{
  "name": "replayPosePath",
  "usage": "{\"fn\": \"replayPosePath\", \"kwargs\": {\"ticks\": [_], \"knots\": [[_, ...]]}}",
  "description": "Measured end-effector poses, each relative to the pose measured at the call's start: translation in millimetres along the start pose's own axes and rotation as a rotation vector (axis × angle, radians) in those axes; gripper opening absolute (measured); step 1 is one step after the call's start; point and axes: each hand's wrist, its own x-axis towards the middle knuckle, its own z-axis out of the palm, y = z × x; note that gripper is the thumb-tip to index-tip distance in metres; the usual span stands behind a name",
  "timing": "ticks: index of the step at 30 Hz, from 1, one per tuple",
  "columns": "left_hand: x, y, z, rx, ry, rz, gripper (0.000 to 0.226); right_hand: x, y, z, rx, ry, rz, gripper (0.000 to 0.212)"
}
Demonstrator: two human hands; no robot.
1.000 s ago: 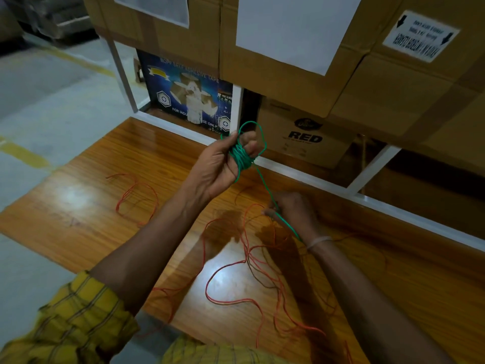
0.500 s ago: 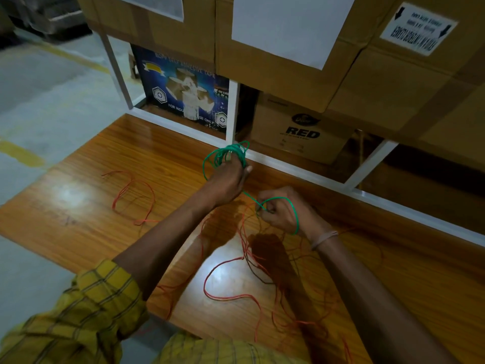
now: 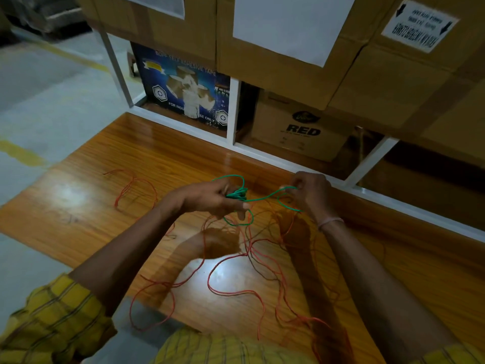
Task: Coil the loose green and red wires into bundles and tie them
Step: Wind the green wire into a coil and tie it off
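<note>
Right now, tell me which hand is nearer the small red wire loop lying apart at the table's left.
Left. The left hand, gripping the green wire bundle, is just right of that red wire loop; the right hand is farther right, beyond it.

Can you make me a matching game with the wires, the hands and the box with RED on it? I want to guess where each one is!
Things:
1. green wire
2. red wire
3. RED box
4. wristband

Places:
A. on the right wrist
B. loose on the wooden table
C. on the shelf behind the table
D. held between left hand and right hand

Pairs: 1-D, 2-B, 3-C, 4-A
</note>
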Motion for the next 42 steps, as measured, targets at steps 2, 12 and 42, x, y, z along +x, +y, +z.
{"fn": "replayPosePath", "kwargs": {"ticks": [2,12,42], "knots": [[-7,-4,0,-0.13,-0.05,0.045,0.036,5,4,1,0.106,0.054,0.116,0.031],[-40,-30,-2,-0.574,-0.138,0.143,0.049,12,-13,28,0.129,-0.052,0.159,0.038],[25,-19,-10,-0.498,0.434,0.05,0.07,-80,-154,18,-0.215,-0.196,-0.507,0.022]]}}
